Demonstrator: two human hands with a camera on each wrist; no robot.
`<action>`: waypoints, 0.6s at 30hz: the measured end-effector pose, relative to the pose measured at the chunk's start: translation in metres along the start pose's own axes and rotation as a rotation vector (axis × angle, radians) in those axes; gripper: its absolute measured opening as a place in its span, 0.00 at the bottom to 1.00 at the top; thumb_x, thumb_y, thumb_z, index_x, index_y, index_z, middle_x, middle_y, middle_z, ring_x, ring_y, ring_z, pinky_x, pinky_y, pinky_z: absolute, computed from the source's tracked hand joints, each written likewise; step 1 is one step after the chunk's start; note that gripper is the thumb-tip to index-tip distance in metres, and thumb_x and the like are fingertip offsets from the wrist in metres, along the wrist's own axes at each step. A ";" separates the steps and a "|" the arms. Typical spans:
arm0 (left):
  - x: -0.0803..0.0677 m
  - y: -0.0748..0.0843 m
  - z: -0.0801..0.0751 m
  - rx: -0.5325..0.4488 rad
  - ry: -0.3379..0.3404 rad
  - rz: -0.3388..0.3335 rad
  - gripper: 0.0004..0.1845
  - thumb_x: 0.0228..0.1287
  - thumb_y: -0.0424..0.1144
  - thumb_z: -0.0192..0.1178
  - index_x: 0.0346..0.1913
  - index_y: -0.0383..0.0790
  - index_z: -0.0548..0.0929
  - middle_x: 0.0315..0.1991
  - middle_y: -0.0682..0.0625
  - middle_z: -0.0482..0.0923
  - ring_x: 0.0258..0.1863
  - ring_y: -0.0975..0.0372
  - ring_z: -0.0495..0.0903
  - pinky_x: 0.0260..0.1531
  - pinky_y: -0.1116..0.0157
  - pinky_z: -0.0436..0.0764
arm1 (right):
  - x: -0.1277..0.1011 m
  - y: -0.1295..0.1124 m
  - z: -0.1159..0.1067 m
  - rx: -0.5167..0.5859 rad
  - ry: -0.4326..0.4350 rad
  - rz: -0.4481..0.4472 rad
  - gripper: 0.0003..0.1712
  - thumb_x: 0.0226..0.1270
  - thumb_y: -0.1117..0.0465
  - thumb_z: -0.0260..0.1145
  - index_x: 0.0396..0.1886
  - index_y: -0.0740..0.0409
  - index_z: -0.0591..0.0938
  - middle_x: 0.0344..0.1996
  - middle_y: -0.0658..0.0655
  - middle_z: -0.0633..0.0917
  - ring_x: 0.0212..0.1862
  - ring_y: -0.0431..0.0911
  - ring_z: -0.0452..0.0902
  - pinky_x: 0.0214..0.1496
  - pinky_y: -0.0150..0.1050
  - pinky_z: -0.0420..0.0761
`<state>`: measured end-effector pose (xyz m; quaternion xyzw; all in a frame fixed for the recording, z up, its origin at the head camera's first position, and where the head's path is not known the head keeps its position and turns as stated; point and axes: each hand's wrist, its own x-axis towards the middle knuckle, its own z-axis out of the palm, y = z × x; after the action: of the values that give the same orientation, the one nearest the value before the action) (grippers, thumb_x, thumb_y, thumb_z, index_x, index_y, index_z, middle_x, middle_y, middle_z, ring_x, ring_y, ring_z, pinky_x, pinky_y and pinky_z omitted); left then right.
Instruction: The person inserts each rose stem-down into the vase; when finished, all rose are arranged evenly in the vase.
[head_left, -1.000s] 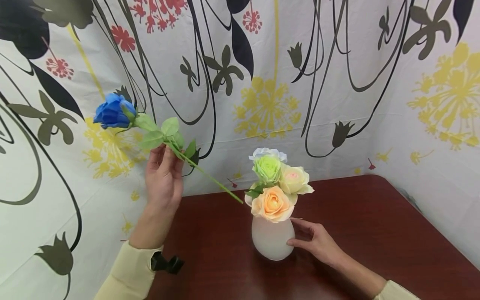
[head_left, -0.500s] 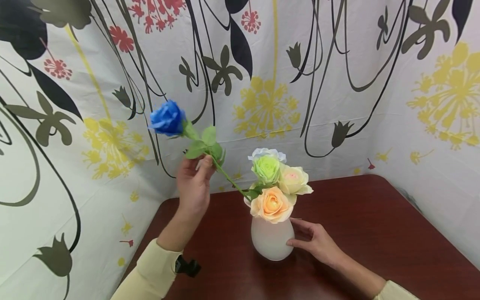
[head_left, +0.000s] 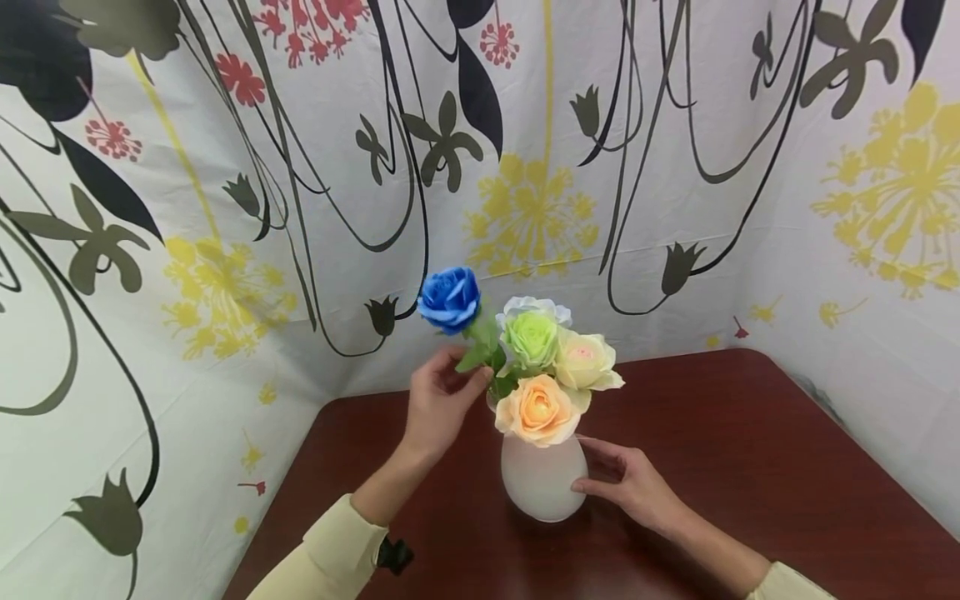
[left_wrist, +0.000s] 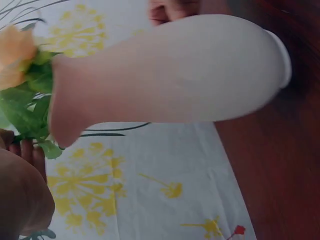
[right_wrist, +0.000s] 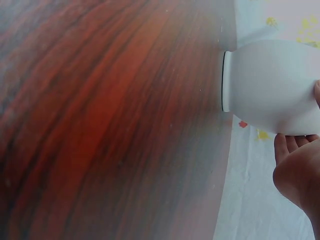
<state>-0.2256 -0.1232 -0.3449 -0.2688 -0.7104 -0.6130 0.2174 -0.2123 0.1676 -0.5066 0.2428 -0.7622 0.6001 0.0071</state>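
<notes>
A white vase (head_left: 543,483) stands upright on the table, filled with a peach rose (head_left: 542,410), a green rose (head_left: 534,337), a cream rose (head_left: 587,361) and a pale blue-white bloom (head_left: 517,310). My left hand (head_left: 444,400) pinches the blue rose (head_left: 450,300) by its leafy stem, right at the left side of the vase mouth. The stem's lower end is hidden behind the bouquet. Thumb and fingers of my right hand (head_left: 630,487) hold the vase's right side. In the right wrist view, the right fingers (right_wrist: 281,147) lie against the vase wall.
The dark red-brown wooden table (head_left: 720,467) carries the vase. Behind and beside it hangs a white cloth (head_left: 345,192) printed with flowers and vines. A small black device (head_left: 393,554) sits at the left sleeve cuff.
My left hand has carried the blue rose right and down, from the far left to the vase mouth, and the rose now leans more upright. The right hand and vase have stayed put.
</notes>
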 end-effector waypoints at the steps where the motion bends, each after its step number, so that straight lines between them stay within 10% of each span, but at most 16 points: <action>1: -0.002 -0.002 0.000 0.041 -0.016 0.002 0.13 0.68 0.27 0.72 0.53 0.34 0.86 0.50 0.45 0.88 0.51 0.55 0.88 0.52 0.58 0.88 | 0.000 0.000 0.000 0.000 -0.001 -0.002 0.41 0.65 0.56 0.81 0.75 0.61 0.76 0.70 0.64 0.79 0.65 0.57 0.81 0.61 0.50 0.84; 12: -0.008 -0.004 -0.003 0.300 -0.227 -0.071 0.21 0.65 0.30 0.75 0.61 0.41 0.87 0.58 0.51 0.87 0.60 0.56 0.83 0.60 0.53 0.84 | 0.001 -0.001 0.000 0.014 0.000 -0.016 0.41 0.65 0.57 0.81 0.75 0.62 0.76 0.70 0.63 0.79 0.65 0.55 0.81 0.62 0.52 0.83; 18: -0.010 -0.002 -0.007 0.227 -0.224 -0.114 0.22 0.69 0.32 0.72 0.64 0.42 0.85 0.58 0.48 0.86 0.60 0.52 0.83 0.60 0.49 0.84 | 0.000 0.001 0.000 0.016 -0.006 -0.021 0.40 0.66 0.57 0.80 0.75 0.61 0.76 0.70 0.63 0.79 0.66 0.55 0.81 0.62 0.53 0.83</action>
<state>-0.2190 -0.1317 -0.3518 -0.2684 -0.8090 -0.5063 0.1309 -0.2127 0.1673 -0.5071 0.2524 -0.7549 0.6052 0.0091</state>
